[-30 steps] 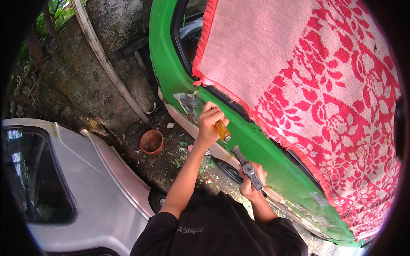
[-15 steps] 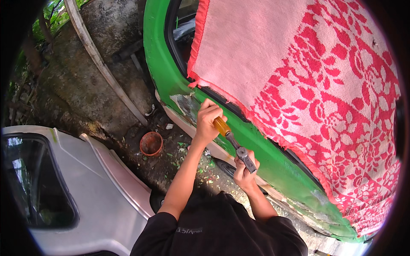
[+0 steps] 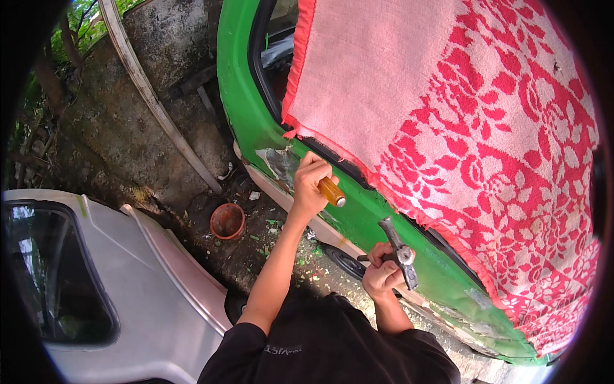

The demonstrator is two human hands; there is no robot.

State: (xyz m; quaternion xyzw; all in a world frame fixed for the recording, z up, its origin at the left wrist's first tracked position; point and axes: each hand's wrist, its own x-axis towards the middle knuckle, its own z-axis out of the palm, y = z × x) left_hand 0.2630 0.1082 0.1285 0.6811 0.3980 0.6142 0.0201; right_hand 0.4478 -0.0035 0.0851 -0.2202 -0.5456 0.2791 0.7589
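Back comes the hammer (image 3: 404,256), clear of the amber-handled tool (image 3: 330,191) it met half a second ago. Green car bodywork (image 3: 361,221) spreads beneath, partly hidden by a red-and-pink cloth (image 3: 441,147); the right hand (image 3: 382,274) clutches the hammer, masking most of its shaft, and the left hand (image 3: 309,187) clenches the tool over the bodywork, its far end hidden.

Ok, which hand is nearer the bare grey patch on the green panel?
Left. The left hand is beside the bare grey patch, gripping the amber handle; the right hand, with the hammer, is farther off along the green panel.
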